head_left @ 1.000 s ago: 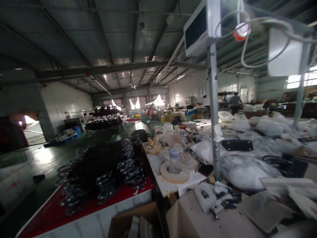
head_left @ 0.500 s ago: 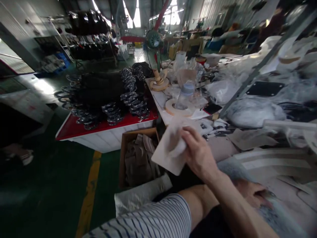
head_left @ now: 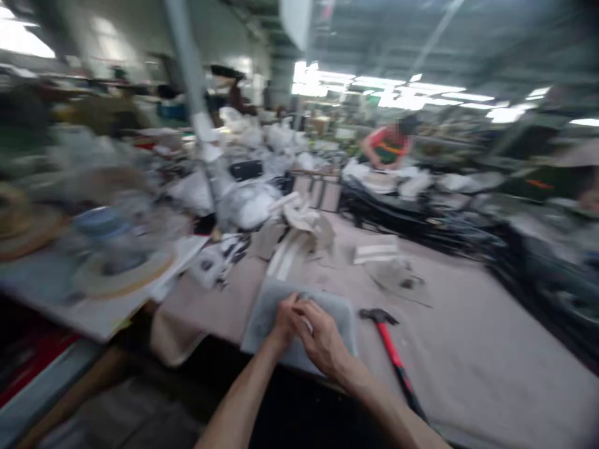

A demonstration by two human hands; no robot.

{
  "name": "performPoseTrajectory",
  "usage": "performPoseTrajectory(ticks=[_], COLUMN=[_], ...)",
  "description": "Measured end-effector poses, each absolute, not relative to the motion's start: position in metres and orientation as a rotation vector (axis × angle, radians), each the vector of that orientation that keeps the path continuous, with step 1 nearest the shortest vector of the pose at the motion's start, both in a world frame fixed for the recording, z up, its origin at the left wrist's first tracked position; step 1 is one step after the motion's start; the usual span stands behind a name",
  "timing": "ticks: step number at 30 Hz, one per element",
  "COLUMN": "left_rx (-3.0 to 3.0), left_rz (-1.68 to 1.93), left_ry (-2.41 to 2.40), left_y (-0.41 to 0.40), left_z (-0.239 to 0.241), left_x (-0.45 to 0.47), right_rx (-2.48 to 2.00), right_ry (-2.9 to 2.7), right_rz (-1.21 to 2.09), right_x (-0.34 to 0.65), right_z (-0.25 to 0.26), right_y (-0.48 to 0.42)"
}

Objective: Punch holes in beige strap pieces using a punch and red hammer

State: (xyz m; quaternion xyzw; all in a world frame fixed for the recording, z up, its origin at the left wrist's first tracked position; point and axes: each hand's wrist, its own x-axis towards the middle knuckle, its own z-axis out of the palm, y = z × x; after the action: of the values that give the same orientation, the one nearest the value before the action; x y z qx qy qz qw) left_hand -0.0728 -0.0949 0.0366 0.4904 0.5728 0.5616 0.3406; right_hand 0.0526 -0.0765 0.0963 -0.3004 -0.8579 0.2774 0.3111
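My left hand point(head_left: 285, 321) and my right hand point(head_left: 321, 333) are together over a grey flat pad point(head_left: 344, 312) at the front edge of the table. Their fingers are bent and pressed together, touching one another. A small whitish bit shows between them, too blurred and covered to name. To the right of the pad lies a claw hammer point(head_left: 390, 343), its head dark and its handle red and black. Beyond the pad are beige strips point(head_left: 283, 259) with white bands, partly heaped up.
A beige cloth point(head_left: 468, 337) covers the table. Farther back lie a striped beige piece point(head_left: 377, 249) and long black material point(head_left: 412, 212). On the left stand a tape roll point(head_left: 124, 280) and a metal post point(head_left: 187, 68). A co-worker point(head_left: 388, 146) bends over another table.
The view has swung right, from the box and fan to the table. The pale flat piece that one hand held over the floor side is no longer seen; both hands are now together.
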Motion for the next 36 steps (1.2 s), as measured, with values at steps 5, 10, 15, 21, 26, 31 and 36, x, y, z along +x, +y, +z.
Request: performPoseTrajectory(ticks=[5, 10, 15, 21, 26, 31, 36], left_rx=[1.317, 1.316, 1.342, 1.371, 1.373, 1.344, 1.259], left_rz=[1.296, 1.264, 1.168, 1.140, 1.145, 1.194, 1.259], left_ry=[1.590, 1.567, 1.628, 1.696, 1.702, 1.650, 1.581], left_y=[-0.002, 0.021, 0.025, 0.025, 0.024, 0.022, 0.022], left_z=[0.004, -0.008, -0.012, -0.007, -0.005, -0.004, -0.005], left_x=[-0.072, -0.070, -0.069, -0.067, -0.065, -0.062, -0.059], right_rx=[-1.596, -1.956, -2.103, -2.088, -2.173, -1.978, -1.266], right_ry=[-1.843, -1.474, -1.367, -1.658, -1.771, -1.908, -2.129], right_rz=[0.623, 0.514, 0.290, 0.243, 0.375, 0.309, 0.367], right_x=[0.154, 0.239, 0.275, 0.277, 0.277, 0.257, 0.212], right_z=[0.070, 0.054, 0.065, 0.089, 0.100, 0.107, 0.077], right_y=[-0.006, 0.060, 0.135, 0.200, 0.221, 0.184, 0.071])
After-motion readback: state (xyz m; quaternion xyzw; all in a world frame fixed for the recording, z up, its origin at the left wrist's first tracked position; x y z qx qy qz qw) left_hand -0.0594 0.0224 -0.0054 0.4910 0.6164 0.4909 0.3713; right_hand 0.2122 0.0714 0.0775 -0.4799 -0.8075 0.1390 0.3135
